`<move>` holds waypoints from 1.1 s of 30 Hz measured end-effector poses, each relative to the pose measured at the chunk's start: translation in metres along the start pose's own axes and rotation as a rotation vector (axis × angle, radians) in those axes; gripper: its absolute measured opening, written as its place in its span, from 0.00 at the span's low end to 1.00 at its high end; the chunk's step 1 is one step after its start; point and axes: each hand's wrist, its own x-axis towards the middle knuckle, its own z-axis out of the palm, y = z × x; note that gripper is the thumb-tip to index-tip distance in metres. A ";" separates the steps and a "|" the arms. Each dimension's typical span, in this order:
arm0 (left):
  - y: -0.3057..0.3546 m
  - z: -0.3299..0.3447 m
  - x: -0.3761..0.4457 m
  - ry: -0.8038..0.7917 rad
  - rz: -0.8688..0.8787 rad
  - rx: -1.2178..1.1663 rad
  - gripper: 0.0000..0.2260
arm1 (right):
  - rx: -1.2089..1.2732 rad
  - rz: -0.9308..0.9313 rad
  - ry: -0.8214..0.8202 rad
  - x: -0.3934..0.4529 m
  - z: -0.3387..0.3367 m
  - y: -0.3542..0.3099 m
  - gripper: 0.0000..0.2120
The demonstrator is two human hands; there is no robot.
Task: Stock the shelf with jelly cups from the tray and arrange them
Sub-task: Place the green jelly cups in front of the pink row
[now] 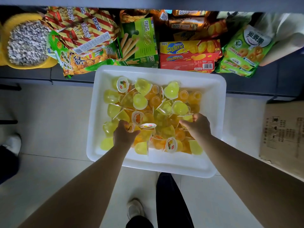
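Note:
A white plastic tray [212,89] sits on the floor below the shelf, heaped with several yellow and orange jelly cups [139,101]. Both my hands reach down into the pile near its front. My left hand [124,134] has its fingers curled round a jelly cup [130,127] at the left of the heap. My right hand [198,126] curls its fingers over a yellow jelly cup [187,116] at the right. The low shelf [74,76] runs across the top of the view behind the tray.
The shelf holds snack bags [82,32], a green biscuit-stick box [139,41], Zecheese boxes [189,55] and green cookie packs [243,51]. A yellow tub of seeds [26,41] stands far left. A cardboard box [284,137] lies right of the tray. My legs and shoe [134,209] are below.

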 end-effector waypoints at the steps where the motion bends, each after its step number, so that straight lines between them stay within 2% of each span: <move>1: -0.001 0.001 0.000 0.019 -0.034 -0.054 0.25 | 0.005 0.002 -0.005 0.000 0.000 0.001 0.32; 4: -0.002 0.006 -0.003 0.072 -0.132 -0.177 0.24 | 0.027 -0.003 -0.009 -0.002 0.000 0.003 0.32; 9: 0.001 0.015 -0.001 0.114 -0.215 -0.241 0.24 | 0.069 -0.041 -0.002 -0.005 0.003 0.011 0.30; 14: 0.000 0.014 0.003 0.096 -0.217 -0.188 0.24 | 0.121 -0.076 0.031 -0.007 0.007 0.018 0.28; 20: -0.002 0.014 0.003 0.020 -0.225 -0.161 0.30 | 0.170 -0.121 0.054 -0.018 0.007 0.023 0.23; 22: -0.005 0.015 -0.002 0.013 -0.190 -0.183 0.27 | 0.207 -0.125 0.061 -0.024 0.006 0.024 0.21; 29: -0.013 -0.009 -0.031 -0.075 -0.040 -0.511 0.13 | 0.362 -0.147 0.028 -0.054 -0.001 0.021 0.19; 31: -0.009 -0.024 -0.042 -0.160 -0.009 -0.689 0.08 | 0.424 -0.166 -0.008 -0.067 -0.006 0.016 0.18; 33: -0.001 -0.041 -0.056 -0.281 0.016 -0.805 0.08 | 0.483 -0.182 -0.046 -0.084 -0.012 0.010 0.17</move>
